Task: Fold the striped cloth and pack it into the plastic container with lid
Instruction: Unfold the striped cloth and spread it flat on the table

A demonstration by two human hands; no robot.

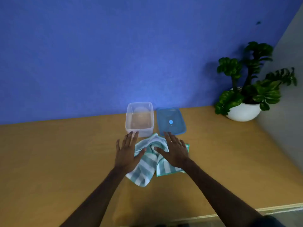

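Note:
A teal-and-white striped cloth (147,167) lies crumpled on the wooden table (49,161), just in front of the container. The clear plastic container (139,119) stands open and empty behind it. Its blue lid (170,121) lies flat on the table to the container's right. My left hand (127,152) hovers palm down with fingers spread over the cloth's left edge. My right hand (175,150) is spread the same way over the cloth's right half. Neither hand holds anything.
A green plant in a white pot (244,110) stands at the back right of the table. A blue wall rises right behind the container and lid. The table's near edge runs along the bottom right.

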